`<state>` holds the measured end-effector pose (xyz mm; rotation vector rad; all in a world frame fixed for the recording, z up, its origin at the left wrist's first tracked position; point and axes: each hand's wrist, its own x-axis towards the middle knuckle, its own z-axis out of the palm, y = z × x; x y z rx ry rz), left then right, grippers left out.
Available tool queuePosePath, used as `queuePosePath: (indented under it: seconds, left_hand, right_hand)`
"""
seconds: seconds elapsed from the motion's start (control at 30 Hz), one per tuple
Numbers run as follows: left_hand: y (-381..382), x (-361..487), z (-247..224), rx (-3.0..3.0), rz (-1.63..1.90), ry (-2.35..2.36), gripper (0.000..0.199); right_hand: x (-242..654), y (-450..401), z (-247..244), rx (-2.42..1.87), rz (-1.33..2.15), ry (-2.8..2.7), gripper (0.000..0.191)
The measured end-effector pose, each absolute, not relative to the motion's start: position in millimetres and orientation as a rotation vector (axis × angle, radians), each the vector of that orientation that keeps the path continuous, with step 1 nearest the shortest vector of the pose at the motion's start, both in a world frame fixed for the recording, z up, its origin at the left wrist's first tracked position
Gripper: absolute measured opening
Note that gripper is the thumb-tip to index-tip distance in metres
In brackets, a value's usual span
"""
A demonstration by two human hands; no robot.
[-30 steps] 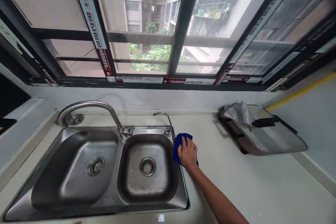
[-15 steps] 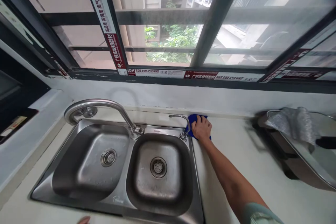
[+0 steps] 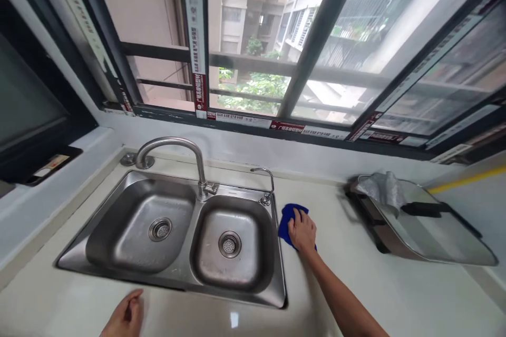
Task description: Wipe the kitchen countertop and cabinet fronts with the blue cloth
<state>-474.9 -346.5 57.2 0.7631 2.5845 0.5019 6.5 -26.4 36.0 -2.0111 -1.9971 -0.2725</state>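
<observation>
On the counter just right of the double sink, my right hand (image 3: 303, 229) presses down on a blue cloth (image 3: 288, 226), its fingers bent over the fabric. Part of the cloth spreads out to the left and below the palm. My left hand (image 3: 124, 316) is at the bottom edge of the view, in front of the sink's left bowl, with its fingers curled together and nothing visible in them. The steel double sink (image 3: 184, 258) lies between the two hands. A small thin tap (image 3: 271, 181) stands at its back right corner, near the cloth.
A large curved faucet (image 3: 169, 141) rises behind the sink. To the right sits a brown pan with a glass lid (image 3: 438, 231), crumpled bubble wrap (image 3: 381, 189) on top. A dark phone-like tray (image 3: 51, 166) lies on the left ledge. A framed window (image 3: 253, 129) runs along the back.
My right hand has drawn the cloth from behind the small tap toward me along the sink's right edge. More of my left hand shows now. The view has shifted right and tilted.
</observation>
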Motion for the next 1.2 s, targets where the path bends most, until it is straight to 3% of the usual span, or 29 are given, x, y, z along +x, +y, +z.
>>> queuePosePath:
  seconds: [0.63, 0.87, 1.2]
  left_hand:
    - [-347, -462, 77, 0.943, 0.628, 2.548, 0.042]
    - [-362, -465, 75, 0.953, 0.874, 2.653, 0.049]
    - [-354, -483, 85, 0.662, 0.597, 2.666, 0.052]
  right_hand:
    - [3, -212, 21, -1.942, -0.249, -2.024, 0.054]
    - [26, -272, 17, -1.699, -0.273, -2.259, 0.048]
    - [25, -290, 24, -1.687, -0.285, -2.330, 0.065]
